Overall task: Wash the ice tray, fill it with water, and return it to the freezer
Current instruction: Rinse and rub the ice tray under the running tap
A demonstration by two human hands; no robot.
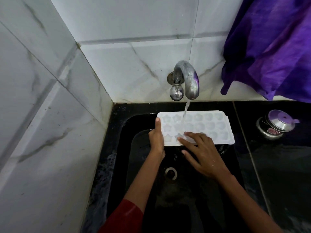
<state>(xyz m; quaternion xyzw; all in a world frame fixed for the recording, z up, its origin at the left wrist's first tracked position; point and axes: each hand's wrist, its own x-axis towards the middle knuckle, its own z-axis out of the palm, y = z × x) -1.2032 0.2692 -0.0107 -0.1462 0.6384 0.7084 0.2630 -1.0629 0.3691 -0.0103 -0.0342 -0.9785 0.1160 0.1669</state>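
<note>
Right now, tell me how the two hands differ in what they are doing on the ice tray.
The left hand grips the ice tray at its left end, thumb on top. The right hand lies flat and open, fingers spread across the near-row moulds. The left holds; the right seems to rub. Both touch the tray over the sink.

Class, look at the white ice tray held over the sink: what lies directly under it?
Under the ice tray is the black sink basin; its drain shows nearer the camera. The basin floor right beneath the tray is covered, so it cannot be seen.
</note>
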